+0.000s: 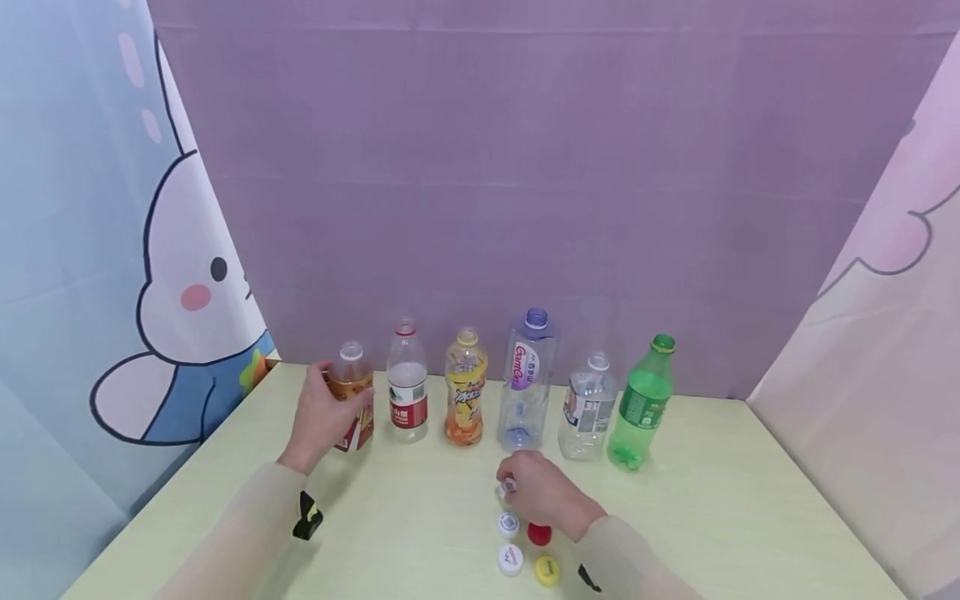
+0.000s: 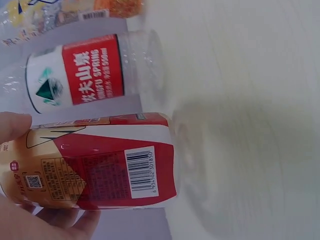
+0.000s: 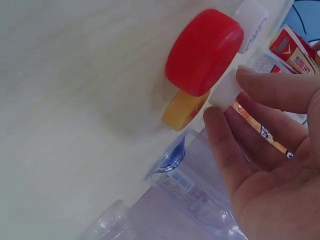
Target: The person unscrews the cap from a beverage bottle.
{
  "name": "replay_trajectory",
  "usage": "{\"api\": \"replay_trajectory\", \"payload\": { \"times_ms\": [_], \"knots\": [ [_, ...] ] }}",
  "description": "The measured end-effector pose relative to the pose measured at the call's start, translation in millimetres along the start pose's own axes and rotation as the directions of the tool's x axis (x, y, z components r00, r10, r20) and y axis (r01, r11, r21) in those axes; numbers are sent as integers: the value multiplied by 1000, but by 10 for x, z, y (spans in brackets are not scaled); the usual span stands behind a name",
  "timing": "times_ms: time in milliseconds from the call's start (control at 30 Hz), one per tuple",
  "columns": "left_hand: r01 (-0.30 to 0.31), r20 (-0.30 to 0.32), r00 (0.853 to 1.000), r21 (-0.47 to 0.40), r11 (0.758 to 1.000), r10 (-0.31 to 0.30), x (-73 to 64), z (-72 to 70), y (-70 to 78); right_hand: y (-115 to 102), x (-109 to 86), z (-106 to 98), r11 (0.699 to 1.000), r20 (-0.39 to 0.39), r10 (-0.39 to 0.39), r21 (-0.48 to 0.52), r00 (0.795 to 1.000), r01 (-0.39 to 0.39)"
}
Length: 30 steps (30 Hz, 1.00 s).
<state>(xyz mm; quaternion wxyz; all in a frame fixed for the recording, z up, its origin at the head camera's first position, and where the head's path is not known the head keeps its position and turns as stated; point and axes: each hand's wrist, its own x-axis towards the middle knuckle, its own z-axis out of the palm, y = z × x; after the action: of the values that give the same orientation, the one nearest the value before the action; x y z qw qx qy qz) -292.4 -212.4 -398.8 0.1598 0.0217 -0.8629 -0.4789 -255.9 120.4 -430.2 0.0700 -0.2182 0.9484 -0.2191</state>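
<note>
My left hand (image 1: 318,421) grips a clear, uncapped bottle with a red and gold label (image 2: 110,162) at the left end of a row of bottles. The thumb is on one side, the fingers on the other. At the front of the row, my right hand (image 1: 543,492) pinches a white bottle cap (image 3: 226,91) between thumb and fingertips. Close beside it lies a red cap (image 3: 205,52). Nearer the front edge are two white caps (image 1: 508,525) and a yellow cap (image 1: 547,570).
To the right of the held bottle stand a red-and-white-labelled bottle (image 1: 407,392), an orange-labelled one (image 1: 466,392), a tall clear one (image 1: 525,387), a short clear one (image 1: 588,412) and a green one (image 1: 642,404). All rest on the pale table (image 1: 420,517) before a purple curtain (image 1: 525,167).
</note>
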Motion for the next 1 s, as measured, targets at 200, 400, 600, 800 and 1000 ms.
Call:
{"api": "replay_trajectory", "payload": {
  "times_ms": [200, 400, 600, 800, 1000],
  "knots": [
    [59, 13, 998, 9, 998, -59, 48, 33, -75, -10, 32, 15, 1000, 31, 10, -20, 999, -10],
    [109, 7, 994, 35, 993, -110, 105, 63, -113, 11, 49, 17, 999, 34, 15, -42, 999, -14],
    [131, 6, 991, 48, 990, -132, 192, 83, -145, 37, 55, 26, 999, 52, 33, -31, 998, -31],
    [133, 2, 991, 56, 990, -133, 232, 113, -148, 47, 40, 26, 1000, 52, 18, 1, 998, -18],
    [170, 15, 985, 126, 977, -173, 123, 117, -121, 85, -14, 4, 997, 4, 16, 76, 1000, -17]
  ]
}}
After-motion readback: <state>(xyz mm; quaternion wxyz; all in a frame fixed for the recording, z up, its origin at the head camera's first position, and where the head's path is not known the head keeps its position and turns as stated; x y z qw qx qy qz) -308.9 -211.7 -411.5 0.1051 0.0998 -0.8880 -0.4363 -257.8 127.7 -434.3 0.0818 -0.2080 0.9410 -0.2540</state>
